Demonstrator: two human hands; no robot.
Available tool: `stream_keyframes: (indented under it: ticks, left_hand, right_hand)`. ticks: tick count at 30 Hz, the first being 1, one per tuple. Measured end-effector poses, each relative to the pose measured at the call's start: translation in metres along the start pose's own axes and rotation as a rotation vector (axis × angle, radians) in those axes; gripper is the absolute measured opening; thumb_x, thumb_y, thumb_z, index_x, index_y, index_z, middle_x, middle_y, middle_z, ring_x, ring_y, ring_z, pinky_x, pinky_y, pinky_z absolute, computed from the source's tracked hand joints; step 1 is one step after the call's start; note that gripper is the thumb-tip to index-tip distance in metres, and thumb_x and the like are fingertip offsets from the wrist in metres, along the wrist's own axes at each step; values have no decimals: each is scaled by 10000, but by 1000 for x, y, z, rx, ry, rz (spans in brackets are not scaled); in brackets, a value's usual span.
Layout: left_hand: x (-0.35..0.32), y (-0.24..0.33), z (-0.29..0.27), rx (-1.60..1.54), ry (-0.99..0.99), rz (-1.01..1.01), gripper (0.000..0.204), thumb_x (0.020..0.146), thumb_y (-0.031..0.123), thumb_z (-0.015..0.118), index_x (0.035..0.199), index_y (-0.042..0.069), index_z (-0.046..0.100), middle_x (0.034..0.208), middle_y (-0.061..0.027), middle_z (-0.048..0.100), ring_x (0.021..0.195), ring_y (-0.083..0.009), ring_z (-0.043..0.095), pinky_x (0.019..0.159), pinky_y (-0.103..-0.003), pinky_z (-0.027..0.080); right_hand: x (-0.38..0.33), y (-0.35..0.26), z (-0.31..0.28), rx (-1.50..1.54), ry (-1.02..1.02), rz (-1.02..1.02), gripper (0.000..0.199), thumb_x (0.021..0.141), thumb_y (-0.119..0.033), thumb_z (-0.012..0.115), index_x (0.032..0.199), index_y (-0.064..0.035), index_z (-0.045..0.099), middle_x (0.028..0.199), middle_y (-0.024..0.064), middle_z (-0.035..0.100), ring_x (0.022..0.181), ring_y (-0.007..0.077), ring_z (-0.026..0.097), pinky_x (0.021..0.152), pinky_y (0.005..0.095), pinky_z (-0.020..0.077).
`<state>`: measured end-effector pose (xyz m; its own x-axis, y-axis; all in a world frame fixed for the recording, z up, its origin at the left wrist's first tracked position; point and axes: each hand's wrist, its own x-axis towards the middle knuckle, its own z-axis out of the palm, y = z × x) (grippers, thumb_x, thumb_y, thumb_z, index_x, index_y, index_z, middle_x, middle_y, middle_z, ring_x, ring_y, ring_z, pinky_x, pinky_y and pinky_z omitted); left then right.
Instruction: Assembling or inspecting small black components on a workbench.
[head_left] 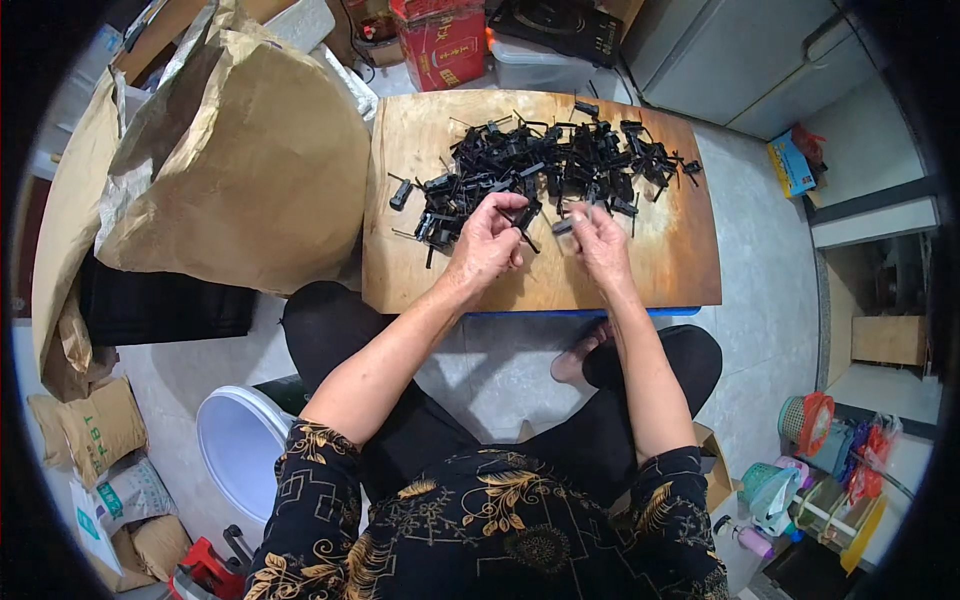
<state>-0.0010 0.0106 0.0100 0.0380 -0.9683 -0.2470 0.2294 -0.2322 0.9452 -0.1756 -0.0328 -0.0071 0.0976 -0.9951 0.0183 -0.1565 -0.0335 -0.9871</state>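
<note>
A heap of small black plastic parts with thin stick-like arms lies across the wooden board. At the heap's near edge, my left hand is closed in a pinch on a black plastic part, whose thin arms stick out past the fingers. To its right, slightly apart, my right hand pinches a small dark block-shaped plastic piece between thumb and fingers. Motion slightly smears the right fingertips. One loose black part rests at the heap's left side.
A big brown paper sack leans against the board's left side. Below it stands a white bucket on the grey tiled floor. Behind the board are a red box and a clear plastic bin. Baskets sit at the right.
</note>
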Motion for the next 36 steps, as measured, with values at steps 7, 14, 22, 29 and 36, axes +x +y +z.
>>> stream_keyframes:
  ticks: [7,14,22,29,36]
  left_hand:
    - [-7,4,9,124,-186,58,331,788,-45,456,1109,34,470,768,-27,489,564,-76,504,491,-225,463]
    - [-7,-6,5,179,-259,101,326,798,-39,460,1118,22,456,779,-24,485,573,-75,504,495,-226,469]
    - [-15,23,-4,-23,-511,-104,402,845,146,620,1176,72,405,765,-37,605,557,-86,577,407,-163,360]
    - [-18,20,-6,-175,-622,-166,498,797,226,689,1175,101,389,844,-108,648,557,-95,585,410,-162,359]
    - [-25,16,-4,-226,-635,-207,573,781,183,700,1228,118,347,848,-121,640,591,-101,584,431,-161,369]
  right_hand:
    - [-10,-8,-1,487,-409,521,161,918,-249,530,816,-125,510,598,-38,485,385,10,303,342,171,233]
    - [-11,-12,-7,612,-458,551,138,922,-243,524,841,-132,506,612,-38,487,399,11,306,360,163,255]
    - [-9,-13,-20,636,-699,475,170,923,-249,520,920,-82,550,679,-23,565,449,-4,353,378,147,265]
    - [-12,-19,-26,544,-826,368,188,913,-255,538,980,-84,580,631,-78,482,488,-4,336,423,149,239]
    - [-12,-32,-31,368,-879,394,172,884,-261,576,903,-90,586,660,-57,525,498,9,348,437,172,247]
